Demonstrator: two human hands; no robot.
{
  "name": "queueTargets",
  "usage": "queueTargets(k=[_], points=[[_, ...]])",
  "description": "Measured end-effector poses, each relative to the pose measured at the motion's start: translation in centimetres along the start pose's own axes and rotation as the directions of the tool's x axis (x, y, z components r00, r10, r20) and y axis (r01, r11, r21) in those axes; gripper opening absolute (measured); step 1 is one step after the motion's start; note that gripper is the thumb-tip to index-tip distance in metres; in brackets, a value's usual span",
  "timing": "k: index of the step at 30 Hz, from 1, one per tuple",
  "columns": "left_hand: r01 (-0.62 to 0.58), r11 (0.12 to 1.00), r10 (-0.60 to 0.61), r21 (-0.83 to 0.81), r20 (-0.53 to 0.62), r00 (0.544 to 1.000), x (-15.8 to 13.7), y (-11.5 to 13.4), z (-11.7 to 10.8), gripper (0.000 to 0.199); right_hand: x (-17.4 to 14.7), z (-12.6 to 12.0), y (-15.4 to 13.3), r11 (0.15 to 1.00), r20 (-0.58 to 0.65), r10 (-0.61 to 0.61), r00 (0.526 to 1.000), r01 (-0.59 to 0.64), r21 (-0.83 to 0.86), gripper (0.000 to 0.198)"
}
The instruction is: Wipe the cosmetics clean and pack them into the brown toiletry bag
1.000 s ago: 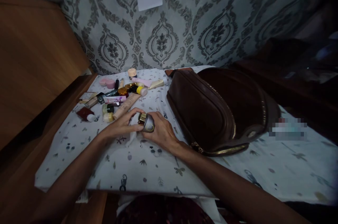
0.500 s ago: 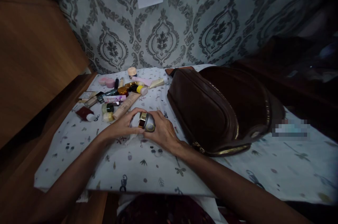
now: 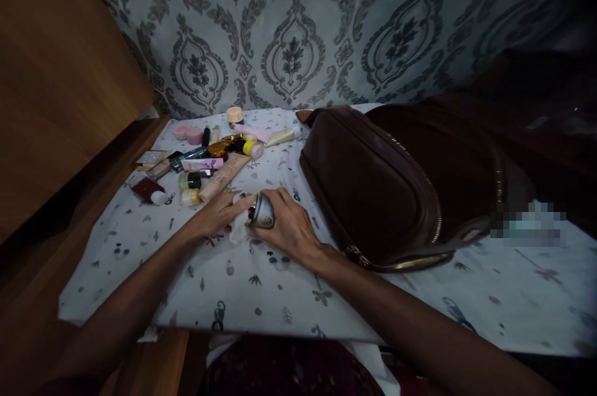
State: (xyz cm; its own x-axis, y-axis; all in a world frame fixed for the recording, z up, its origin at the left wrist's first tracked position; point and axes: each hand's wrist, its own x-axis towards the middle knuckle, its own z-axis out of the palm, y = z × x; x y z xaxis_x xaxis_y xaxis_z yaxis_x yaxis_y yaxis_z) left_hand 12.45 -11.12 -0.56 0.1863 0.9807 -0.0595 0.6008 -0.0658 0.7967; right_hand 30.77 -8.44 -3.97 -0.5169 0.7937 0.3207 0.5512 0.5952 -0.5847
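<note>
My right hand [image 3: 291, 225] is wrapped round a small grey jar [image 3: 265, 212] with a yellow ring-shaped mark and a gold band, tilted towards the left. Thumb and fingers of my left hand [image 3: 217, 216] are closed on a crumpled white tissue [image 3: 239, 229], pressed against the jar's gold-banded end. Part of that end is hidden by the fingers. Just beyond my left hand lies a beige squeeze tube [image 3: 224, 176]. Beside it are a small yellow-capped jar [image 3: 190, 198] and a green-tinted jar with a dark lid [image 3: 189, 181].
A large brown leather bag [image 3: 368, 184] with gold zips lies to the right. Several cosmetics lie at the back left, among them a dark red bottle [image 3: 147, 189] and a pink jar [image 3: 194, 135]. A wooden cabinet [image 3: 69, 73] borders the left of the patterned cloth [image 3: 186, 296].
My left fingers have moved from beside the jar's gold band onto its end with the tissue. The jar has turned in my right hand, and the view has tipped slightly downward.
</note>
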Motion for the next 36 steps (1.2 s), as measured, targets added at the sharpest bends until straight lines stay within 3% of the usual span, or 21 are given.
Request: queueTargets(k=[5, 9, 11, 13, 18, 21, 24, 28, 31, 36], points=[[-0.020, 1.000, 0.020, 0.001, 0.007, 1.000, -0.1, -0.2, -0.2, 0.047, 0.0, 0.0, -0.1, 1.000, 0.008, 0.007, 1.000, -0.007, -0.005, 0.040], [-0.012, 0.999, 0.015, -0.029, 0.095, 0.995, -0.1, -0.8, -0.8, 0.046, 0.1, 0.0, 0.3, 0.999, 0.005, 0.022, 1.000, -0.023, 0.029, 0.042], [-0.064, 0.997, 0.068, -0.034, 0.122, 0.990, 0.0, -1.0, -1.2, 0.061, 0.2, 0.0, 0.5, 0.998, -0.016, 0.020, 1.000, -0.019, 0.051, 0.045], [-0.121, 0.991, 0.127, -0.054, 0.134, 0.983, 0.1, -1.0, -1.4, 0.061, 0.2, 0.0, 0.7, 0.998, -0.030, 0.020, 0.999, -0.019, 0.056, 0.047], [-0.106, 0.994, 0.104, 0.022, 0.079, 0.991, 0.4, -1.5, -1.0, 0.044, 0.2, 0.1, 0.5, 1.000, -0.023, 0.014, 1.000, -0.013, 0.022, 0.045], [-0.062, 0.995, 0.061, 0.076, 0.015, 0.998, 0.3, -1.7, -0.7, 0.044, 0.1, 0.2, 0.5, 1.000, -0.025, 0.001, 1.000, -0.001, 0.006, 0.044], [-0.099, 0.991, 0.096, 0.085, 0.034, 0.995, 0.3, -1.5, -0.9, 0.045, 0.2, 0.2, 0.8, 0.999, -0.028, -0.006, 1.000, 0.007, 0.042, 0.044], [-0.241, 0.970, 0.239, 0.017, 0.064, 0.969, 0.3, -1.1, -1.7, 0.071, 0.5, 0.0, 1.1, 0.991, -0.031, 0.026, 0.999, -0.022, 0.131, 0.048], [-0.208, 0.978, 0.208, -0.002, 0.044, 0.977, 0.2, -1.0, -1.5, 0.081, 0.5, -0.1, 1.0, 0.991, -0.032, 0.034, 0.999, -0.030, 0.130, 0.047], [-0.157, 0.987, 0.157, 0.041, 0.013, 0.988, 0.2, -0.8, -0.7, 0.055, 0.3, -0.1, 0.7, 0.992, -0.032, 0.024, 0.999, -0.020, 0.121, 0.044]])
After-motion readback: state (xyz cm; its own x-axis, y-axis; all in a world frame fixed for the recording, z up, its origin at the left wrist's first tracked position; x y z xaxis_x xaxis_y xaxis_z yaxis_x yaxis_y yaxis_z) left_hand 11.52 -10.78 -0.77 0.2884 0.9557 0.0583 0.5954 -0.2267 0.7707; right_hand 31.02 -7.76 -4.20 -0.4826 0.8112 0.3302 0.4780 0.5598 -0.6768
